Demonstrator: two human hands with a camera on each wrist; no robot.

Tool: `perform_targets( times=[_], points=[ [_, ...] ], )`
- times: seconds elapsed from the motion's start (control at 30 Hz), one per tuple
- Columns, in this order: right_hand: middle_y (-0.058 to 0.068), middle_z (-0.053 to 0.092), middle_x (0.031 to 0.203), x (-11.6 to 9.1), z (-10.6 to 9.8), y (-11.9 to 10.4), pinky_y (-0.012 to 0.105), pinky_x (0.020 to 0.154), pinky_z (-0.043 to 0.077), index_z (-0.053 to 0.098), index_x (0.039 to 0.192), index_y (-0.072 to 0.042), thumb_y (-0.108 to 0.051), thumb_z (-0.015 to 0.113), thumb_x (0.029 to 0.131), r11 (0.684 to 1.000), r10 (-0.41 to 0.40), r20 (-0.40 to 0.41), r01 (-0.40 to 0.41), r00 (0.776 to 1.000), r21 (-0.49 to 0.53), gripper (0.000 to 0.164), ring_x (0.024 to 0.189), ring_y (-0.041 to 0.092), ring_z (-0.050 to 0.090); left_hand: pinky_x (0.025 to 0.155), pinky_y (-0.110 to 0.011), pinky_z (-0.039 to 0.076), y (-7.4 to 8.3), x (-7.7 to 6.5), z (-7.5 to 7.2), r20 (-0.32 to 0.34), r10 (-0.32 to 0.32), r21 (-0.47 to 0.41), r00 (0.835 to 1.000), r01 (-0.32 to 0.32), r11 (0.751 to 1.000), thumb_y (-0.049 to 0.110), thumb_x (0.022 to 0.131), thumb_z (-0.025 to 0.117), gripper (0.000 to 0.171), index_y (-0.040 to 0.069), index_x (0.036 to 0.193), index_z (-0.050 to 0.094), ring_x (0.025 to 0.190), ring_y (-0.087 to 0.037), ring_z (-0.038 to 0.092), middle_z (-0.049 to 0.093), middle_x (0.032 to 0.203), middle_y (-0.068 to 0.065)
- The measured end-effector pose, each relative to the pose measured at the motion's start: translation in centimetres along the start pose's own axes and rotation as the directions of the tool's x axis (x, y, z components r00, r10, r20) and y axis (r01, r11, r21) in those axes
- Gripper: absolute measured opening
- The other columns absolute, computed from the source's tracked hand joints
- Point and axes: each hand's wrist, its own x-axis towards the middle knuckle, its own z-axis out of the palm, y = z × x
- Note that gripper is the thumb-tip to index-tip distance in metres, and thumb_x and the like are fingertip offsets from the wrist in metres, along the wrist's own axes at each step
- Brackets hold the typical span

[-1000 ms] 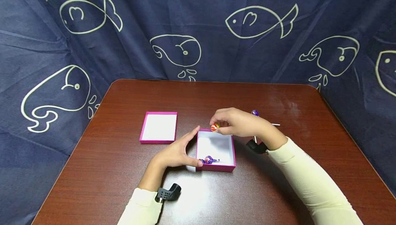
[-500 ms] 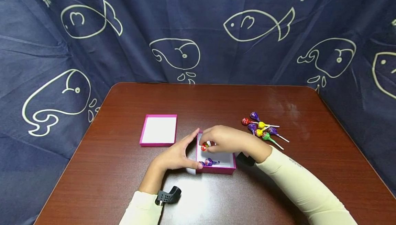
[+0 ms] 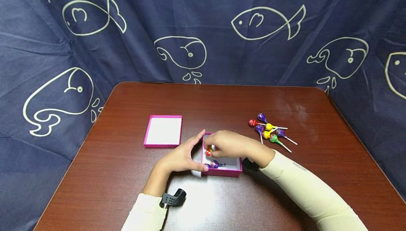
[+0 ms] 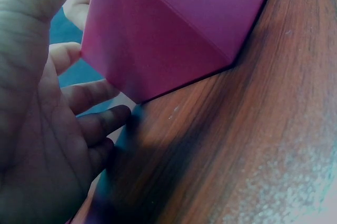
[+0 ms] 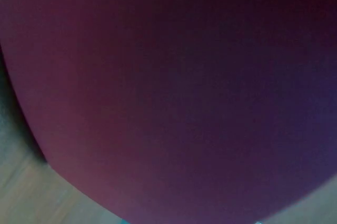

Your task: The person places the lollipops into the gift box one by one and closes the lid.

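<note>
In the head view, a pink box [image 3: 222,172] with a white inside stands in front of the person. My left hand [image 3: 182,157] grips its left side, thumb at the front corner and index finger at the back corner. The left wrist view shows the fingers beside the pink box wall [image 4: 174,34]. Reaching down into the box, my right hand [image 3: 233,145] pinches a lollipop [image 3: 209,152] with a red and yellow wrapper; its stick is hidden by the hand. A purple lollipop [image 3: 215,164] lies along the front wall inside, with another partly behind the left thumb.
A pink lid [image 3: 163,131], white inside up, lies left of the box. On the right, several lollipops [image 3: 269,134] in purple, red, yellow and green wrappers lie in a loose pile on the brown table [image 3: 203,100]. The box wall [image 5: 158,103] fills most of the right wrist view.
My right hand has moved left and down from above the box's back edge into the box with the red and yellow lollipop, uncovering the pile. My left hand has stayed on the box.
</note>
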Motion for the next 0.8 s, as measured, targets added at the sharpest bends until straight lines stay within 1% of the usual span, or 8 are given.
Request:
perform_targets(
  times=[0.13, 0.33, 0.53, 0.67, 0.8],
  points=[
    [-0.011, 0.056, 0.074, 0.0, 0.3, 0.2, 0.023, 0.060, 0.044, 0.065, 0.090, -0.014, -0.012, 0.074, 0.084, 1.000, 0.020, 0.009, -0.020, 1.000, 0.022, 0.011, 0.065, 0.003, 0.050, 0.118, -0.045, 0.020, 0.1, 0.0, 0.0, 0.000, 0.004, -0.002, 1.000, -0.004, 1.000, 0.041, 0.071, 0.089, 0.117, 0.014, 0.160, 0.017, 0.147, -0.019, 0.023, 0.023, 0.162, -0.007],
    [-0.011, 0.057, 0.074, 0.1, 1.0, 0.5, 0.023, 0.061, 0.045, 0.067, 0.090, -0.011, -0.009, 0.074, 0.084, 0.999, 0.014, 0.017, -0.014, 1.000, 0.051, 0.009, 0.065, 0.003, 0.050, 0.119, -0.043, 0.019, 0.1, 0.0, 0.0, -0.002, 0.007, 0.000, 1.000, -0.007, 1.000, 0.040, 0.071, 0.089, 0.117, 0.013, 0.160, 0.018, 0.146, -0.018, 0.022, 0.023, 0.162, -0.008],
    [-0.011, 0.059, 0.074, 0.4, 1.6, 0.7, 0.022, 0.064, 0.047, 0.067, 0.087, -0.012, -0.010, 0.075, 0.083, 0.996, 0.020, 0.046, -0.024, 0.999, 0.086, 0.009, 0.068, 0.002, 0.053, 0.119, -0.043, 0.019, -0.1, 0.1, 0.0, -0.002, 0.018, 0.002, 1.000, -0.018, 1.000, 0.040, 0.072, 0.089, 0.116, 0.012, 0.160, 0.018, 0.146, -0.019, 0.023, 0.024, 0.162, -0.009],
    [-0.011, 0.060, 0.075, 0.4, 1.8, 0.9, 0.022, 0.065, 0.048, 0.067, 0.087, -0.013, -0.011, 0.076, 0.083, 0.994, 0.021, 0.047, -0.026, 0.999, 0.103, 0.010, 0.070, 0.002, 0.055, 0.119, -0.042, 0.019, -0.1, 0.1, 0.0, -0.003, 0.015, 0.001, 1.000, -0.015, 1.000, 0.040, 0.071, 0.089, 0.117, 0.013, 0.160, 0.018, 0.146, -0.018, 0.023, 0.024, 0.162, -0.008],
    [-0.011, 0.060, 0.076, 0.4, 1.9, 0.9, 0.022, 0.066, 0.049, 0.066, 0.087, -0.012, -0.009, 0.075, 0.083, 0.992, 0.014, 0.048, -0.020, 0.999, 0.127, 0.010, 0.071, 0.003, 0.055, 0.118, -0.044, 0.020, -0.1, 0.1, 0.0, 0.000, 0.015, -0.006, 1.000, -0.015, 1.000, 0.040, 0.072, 0.089, 0.116, 0.013, 0.160, 0.018, 0.146, -0.019, 0.023, 0.024, 0.162, -0.009]
  ],
)
